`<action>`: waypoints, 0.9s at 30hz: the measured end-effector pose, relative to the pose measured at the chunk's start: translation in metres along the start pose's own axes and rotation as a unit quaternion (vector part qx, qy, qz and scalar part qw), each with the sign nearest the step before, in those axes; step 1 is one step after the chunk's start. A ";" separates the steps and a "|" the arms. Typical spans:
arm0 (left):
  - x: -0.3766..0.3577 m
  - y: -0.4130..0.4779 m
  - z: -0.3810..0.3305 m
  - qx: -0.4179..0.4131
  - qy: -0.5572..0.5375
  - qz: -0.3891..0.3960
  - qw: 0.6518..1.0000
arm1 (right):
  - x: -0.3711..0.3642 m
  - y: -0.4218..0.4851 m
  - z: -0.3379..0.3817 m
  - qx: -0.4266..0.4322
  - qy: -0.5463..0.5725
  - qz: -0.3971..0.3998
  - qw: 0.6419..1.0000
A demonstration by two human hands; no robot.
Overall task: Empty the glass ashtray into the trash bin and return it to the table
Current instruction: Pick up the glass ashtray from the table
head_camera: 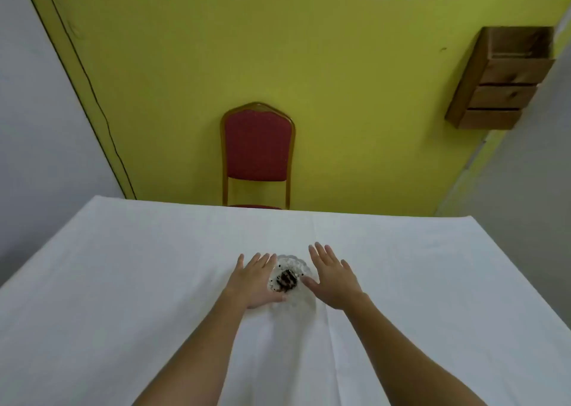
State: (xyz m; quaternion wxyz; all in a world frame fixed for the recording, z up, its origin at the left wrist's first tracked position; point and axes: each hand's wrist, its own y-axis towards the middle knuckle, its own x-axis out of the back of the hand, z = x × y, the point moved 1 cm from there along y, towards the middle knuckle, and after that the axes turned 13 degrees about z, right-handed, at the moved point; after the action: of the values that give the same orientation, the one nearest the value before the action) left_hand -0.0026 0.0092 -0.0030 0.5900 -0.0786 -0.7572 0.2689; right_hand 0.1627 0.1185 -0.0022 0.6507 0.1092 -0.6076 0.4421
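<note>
A clear glass ashtray [290, 277] with a scalloped rim sits on the white tablecloth [123, 282], with a dark heap of ash and butts in its middle. My left hand [256, 279] lies flat against the ashtray's left side, fingers spread, thumb by its near rim. My right hand [332, 277] hovers at its right side, fingers apart, thumb close to the rim. Neither hand has closed around the glass. No trash bin is in view.
A red padded chair [258, 149] with a gold frame stands behind the table's far edge, against a yellow wall. A wooden drawer box [500, 77] hangs on the wall at upper right. White walls flank both sides.
</note>
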 end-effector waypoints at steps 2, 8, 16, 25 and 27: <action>-0.002 0.000 0.001 -0.001 0.009 0.007 1.000 | -0.005 0.001 -0.001 0.001 -0.012 0.018 1.000; -0.016 0.009 0.006 0.018 0.027 0.024 0.999 | -0.024 0.007 -0.006 0.000 -0.024 0.052 0.998; -0.018 0.023 0.010 0.015 0.021 0.015 1.000 | -0.030 0.019 -0.005 0.019 -0.028 0.063 0.997; -0.021 0.035 0.013 -0.005 -0.001 -0.024 1.000 | -0.030 0.029 -0.006 0.038 -0.012 0.043 0.998; -0.020 0.035 0.012 -0.007 -0.009 -0.033 0.999 | -0.030 0.028 -0.005 0.043 -0.004 0.032 0.999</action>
State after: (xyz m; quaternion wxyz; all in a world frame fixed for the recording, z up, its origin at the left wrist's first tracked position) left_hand -0.0149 0.0267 -0.0396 0.5915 -0.0554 -0.7662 0.2452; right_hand 0.1503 0.1255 -0.0416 0.6286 0.1189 -0.5937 0.4881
